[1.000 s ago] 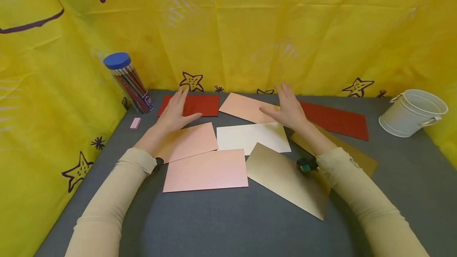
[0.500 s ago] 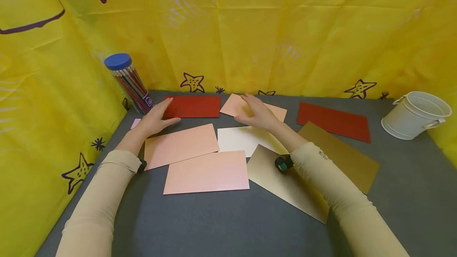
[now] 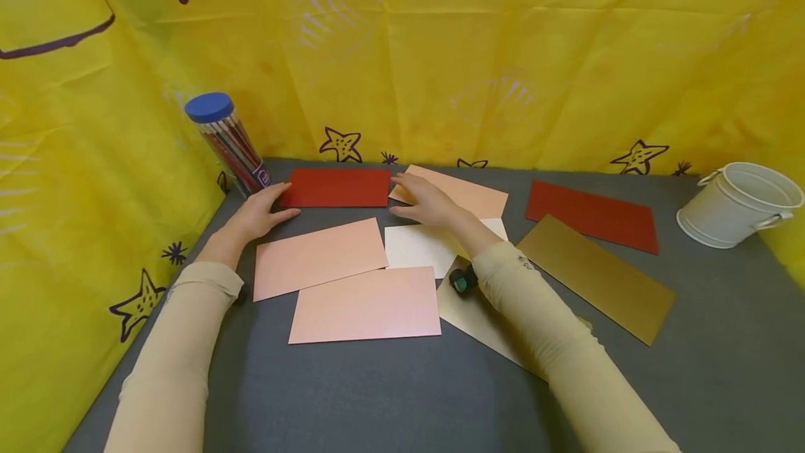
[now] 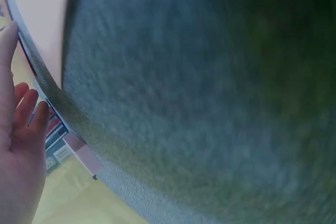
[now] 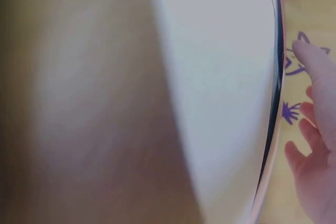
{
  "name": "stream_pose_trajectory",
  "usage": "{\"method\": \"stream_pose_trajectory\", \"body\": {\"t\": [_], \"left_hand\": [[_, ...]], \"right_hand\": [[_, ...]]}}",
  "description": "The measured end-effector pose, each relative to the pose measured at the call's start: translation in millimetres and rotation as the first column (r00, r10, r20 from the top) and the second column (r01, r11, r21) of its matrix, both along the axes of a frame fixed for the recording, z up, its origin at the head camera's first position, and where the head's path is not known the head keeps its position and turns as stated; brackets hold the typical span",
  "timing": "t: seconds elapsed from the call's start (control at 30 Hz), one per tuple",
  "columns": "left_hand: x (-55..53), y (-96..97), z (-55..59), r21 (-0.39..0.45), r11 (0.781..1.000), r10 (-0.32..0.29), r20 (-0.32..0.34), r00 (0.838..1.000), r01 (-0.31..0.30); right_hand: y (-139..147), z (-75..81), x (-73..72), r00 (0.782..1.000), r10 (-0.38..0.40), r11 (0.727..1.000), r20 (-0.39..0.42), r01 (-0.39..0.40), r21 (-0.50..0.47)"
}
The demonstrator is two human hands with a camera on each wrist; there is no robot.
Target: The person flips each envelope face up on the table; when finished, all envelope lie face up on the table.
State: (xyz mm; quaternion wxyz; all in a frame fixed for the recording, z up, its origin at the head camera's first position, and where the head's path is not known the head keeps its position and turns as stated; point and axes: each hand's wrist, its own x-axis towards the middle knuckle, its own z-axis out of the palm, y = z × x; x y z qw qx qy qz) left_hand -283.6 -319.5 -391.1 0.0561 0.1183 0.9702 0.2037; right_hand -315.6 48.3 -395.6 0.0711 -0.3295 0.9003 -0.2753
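A flat red rectangular card (image 3: 336, 188) lies at the back of the table, between my two hands. My left hand (image 3: 251, 219) is at its left end, fingertips at the card's edge, thumb apart from the fingers. Over the left part of a peach card (image 3: 462, 191) hovers my right hand (image 3: 430, 203), its fingertips near the red card's right end. Neither hand holds anything. In the left wrist view the left fingers (image 4: 25, 111) are loosely bent; the right fingers (image 5: 310, 124) look relaxed in the right wrist view.
Nearer lie two pink cards (image 3: 365, 305), a white card (image 3: 415, 245), two gold cards (image 3: 600, 278) and another red card (image 3: 591, 215). A blue-lidded tube of pencils (image 3: 226, 142) stands back left, a white bucket (image 3: 732, 208) at right. A pink eraser (image 4: 83, 153) shows in the left wrist view.
My right hand has moved left across the peach card towards the red card. The left hand has shifted left to the red card's left end. The cards have stayed in place.
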Motion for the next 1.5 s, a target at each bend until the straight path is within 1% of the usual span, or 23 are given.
{"method": "stream_pose_trajectory", "body": {"t": [0.17,0.33,0.43,0.53,0.67,0.8,1.07,1.17,1.3,1.4,1.5], "left_hand": [[-2.2,-2.6,-1.9,-0.021,1.0,-0.003,0.028,1.0,0.003],[-3.4,-2.8,-3.1,-0.054,0.998,0.012,0.04,0.999,-0.01],[-3.9,-2.3,-4.1,-0.074,0.997,0.018,0.034,0.999,-0.016],[-4.9,-2.5,-5.7,-0.094,0.996,0.013,0.019,1.0,-0.011],[-5.7,-2.2,-6.1,-0.101,0.995,0.006,-0.001,1.0,-0.006],[-6.3,-1.7,-5.7,-0.094,0.996,0.004,-0.01,1.0,-0.005],[-5.1,-3.4,-5.3,-0.06,0.998,0.006,-0.013,1.0,-0.006],[-3.6,-4.4,-4.5,-0.037,0.999,0.004,-0.014,1.0,-0.004],[-2.4,-5.7,-4.9,-0.013,1.0,0.002,-0.021,1.0,-0.002],[-1.4,-6.9,-5.1,-0.001,1.0,-0.013,-0.044,0.999,0.013],[-0.4,-7.2,-4.2,-0.004,0.998,-0.055,-0.098,0.994,0.055]], "right_hand": [[-10.4,-2.7,-6.0,0.999,0.042,0.995,-0.017,-0.04,0.087],[-17.8,-1.8,-9.6,0.997,0.077,0.981,-0.028,-0.071,0.179],[-21.0,-1.4,-10.9,0.996,0.082,0.971,-0.033,-0.073,0.227],[-23.1,-1.7,-12.1,0.997,0.066,0.965,-0.037,-0.054,0.258],[-24.7,-1.3,-13.2,0.998,0.047,0.963,-0.049,-0.032,0.268],[-24.8,-0.7,-13.5,0.997,0.05,0.96,-0.066,-0.029,0.278],[-22.9,-1.1,-10.1,0.987,0.11,0.94,-0.12,-0.064,0.335],[-22.2,-1.7,-9.4,0.984,0.117,0.941,-0.134,-0.066,0.333],[-21.8,-1.4,-9.3,0.981,0.124,0.95,-0.149,-0.074,0.304],[-22.2,-1.6,-9.8,0.973,0.141,0.955,-0.183,-0.086,0.284],[-22.8,-2.5,-10.9,0.952,0.17,0.959,-0.253,-0.101,0.265]]}}
